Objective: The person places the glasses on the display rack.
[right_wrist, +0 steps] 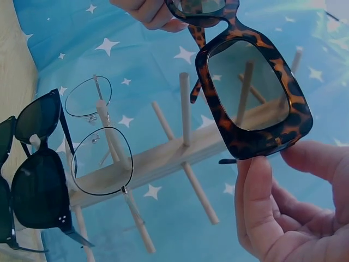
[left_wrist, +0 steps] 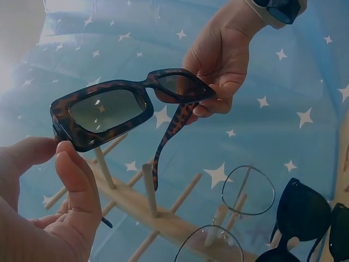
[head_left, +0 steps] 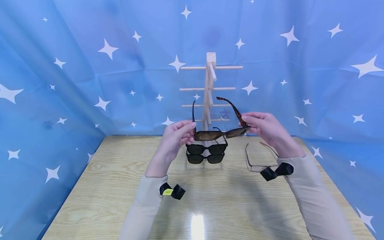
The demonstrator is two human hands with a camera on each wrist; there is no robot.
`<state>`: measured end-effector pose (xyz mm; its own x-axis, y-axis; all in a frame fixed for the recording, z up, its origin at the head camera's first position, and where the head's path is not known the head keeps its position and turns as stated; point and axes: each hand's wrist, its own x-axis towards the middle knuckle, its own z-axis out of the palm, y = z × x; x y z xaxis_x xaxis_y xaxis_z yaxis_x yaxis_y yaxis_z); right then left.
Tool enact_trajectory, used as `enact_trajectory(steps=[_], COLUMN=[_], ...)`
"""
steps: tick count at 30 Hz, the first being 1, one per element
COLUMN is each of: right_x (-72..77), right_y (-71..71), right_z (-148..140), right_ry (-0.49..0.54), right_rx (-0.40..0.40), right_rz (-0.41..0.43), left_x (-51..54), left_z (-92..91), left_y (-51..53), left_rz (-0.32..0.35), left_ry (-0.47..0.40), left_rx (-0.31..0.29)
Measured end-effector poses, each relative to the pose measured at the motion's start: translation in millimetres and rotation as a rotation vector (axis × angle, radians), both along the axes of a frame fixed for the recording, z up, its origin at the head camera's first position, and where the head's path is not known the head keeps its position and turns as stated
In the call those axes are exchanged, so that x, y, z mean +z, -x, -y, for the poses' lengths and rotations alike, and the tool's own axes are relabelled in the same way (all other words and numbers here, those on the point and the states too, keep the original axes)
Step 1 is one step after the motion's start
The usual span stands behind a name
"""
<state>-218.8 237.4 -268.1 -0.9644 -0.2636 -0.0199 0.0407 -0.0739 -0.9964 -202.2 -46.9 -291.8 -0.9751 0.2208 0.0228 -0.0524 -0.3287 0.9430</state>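
Sunglasses (head_left: pixel 208 135) in a tortoiseshell frame are up in the air over the far half of the table (head_left: pixel 105 200), just on the near side of a wooden rack (head_left: pixel 211 58). Left hand (head_left: pixel 174 140) pinches their left end between thumb and fingers, right hand (head_left: pixel 267 131) does the same at the right end, so both grips are pretty narrow. The temples are unfolded and point to the far side, and the right end looks tipped a bit higher than the left. Two pairs of black shades (head_left: pixel 207 148) sit one above the other low on the rack, with wire-rimmed glasses (right_wrist: pixel 101 129) just above them. Over on the right, a thin-framed pair (head_left: pixel 258 168) lies on the table with its temples unfolded, partly hidden by the right wrist's black strap (head_left: pixel 283 169). Far side is all blue star-print cloth (head_left: pixel 75 66)
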Motion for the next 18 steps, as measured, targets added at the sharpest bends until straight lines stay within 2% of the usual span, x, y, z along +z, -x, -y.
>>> enact_trajectory(steps=[11,18], right_x=[7.2,8.8], right_y=[24.4,37.8], right_z=[18,27], right_ry=[-0.073,-0.111], right_rx=[-0.054,-0.097], right_rz=[0.063,0.066], left_x=[3.0,1.5], left_z=[14.4,18.9], left_y=[25.0,39.5], left_rz=[0.054,0.073], left_ry=[-0.065,-0.1], left_rx=[0.018,0.028])
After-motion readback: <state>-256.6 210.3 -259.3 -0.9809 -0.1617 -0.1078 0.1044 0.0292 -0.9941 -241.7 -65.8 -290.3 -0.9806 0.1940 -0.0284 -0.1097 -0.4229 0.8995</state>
